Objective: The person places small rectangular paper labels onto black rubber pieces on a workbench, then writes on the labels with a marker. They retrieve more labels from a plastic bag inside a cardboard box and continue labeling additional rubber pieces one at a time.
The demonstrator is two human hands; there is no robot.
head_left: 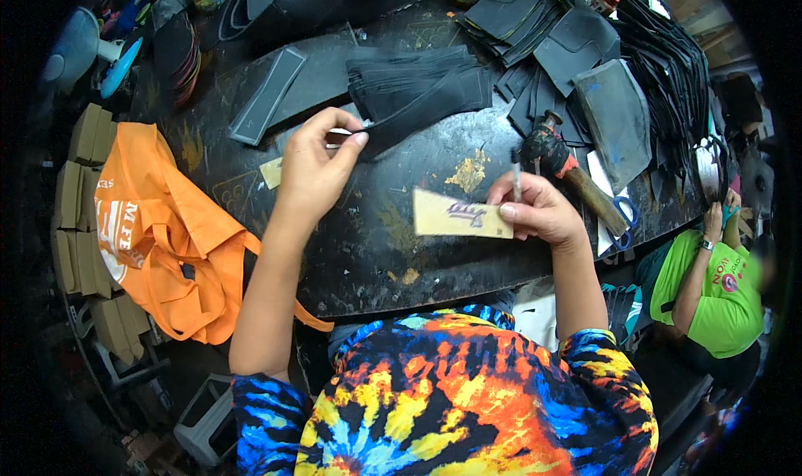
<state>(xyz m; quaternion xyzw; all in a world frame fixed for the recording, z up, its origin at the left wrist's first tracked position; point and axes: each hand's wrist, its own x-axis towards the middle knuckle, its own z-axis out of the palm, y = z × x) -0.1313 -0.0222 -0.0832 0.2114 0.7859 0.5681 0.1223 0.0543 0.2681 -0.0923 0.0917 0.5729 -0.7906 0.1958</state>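
Observation:
My left hand (322,158) is closed in a pinch on the near left corner of a black, flat cut piece (418,118), lifting that corner a little. Under and behind this piece lies a stack of similar black pieces (401,71). In my right hand (547,213) is a cream, trapezoid-shaped card template (443,214) with dark handwriting on it, held near the front of the dark table. A slim pen (516,179) stands upright between the fingers of the same hand. Whether the pen has a cap cannot be made out.
A hammer (597,198) and blue-handled scissors (624,217) lie right of my right hand on the worn table (376,259). Stacks of black pieces (660,83) fill the far right. An orange bag (180,242) hangs at the left. A person in green (714,288) sits at right.

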